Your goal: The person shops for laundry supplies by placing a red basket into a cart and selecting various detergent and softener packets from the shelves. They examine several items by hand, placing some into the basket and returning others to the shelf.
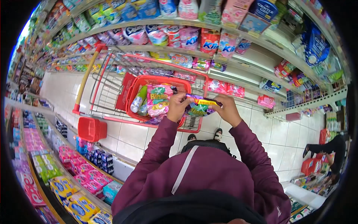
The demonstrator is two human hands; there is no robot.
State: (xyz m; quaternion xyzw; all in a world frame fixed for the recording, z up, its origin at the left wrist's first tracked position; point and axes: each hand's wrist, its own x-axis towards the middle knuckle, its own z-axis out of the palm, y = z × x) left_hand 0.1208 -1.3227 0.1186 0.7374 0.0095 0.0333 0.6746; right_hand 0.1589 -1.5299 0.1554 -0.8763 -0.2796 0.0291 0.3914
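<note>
Between my two hands, in front of my body, is a purple detergent packet with a yellow strip and a green patch. My left hand pinches its left upper corner, and my right hand grips the right upper corner. Just left of the packet, a red basket sits in a shopping cart. In the basket lie a pink Rinso pouch and a green-topped bottle. My left forearm passes over the basket's near right part and hides some of it.
Shelves of detergent pouches run along the far side. A lower shelf of pink, green and yellow packs stands at the left. Stacked red baskets rest near the cart. At the right a person in dark clothes is beside more red baskets.
</note>
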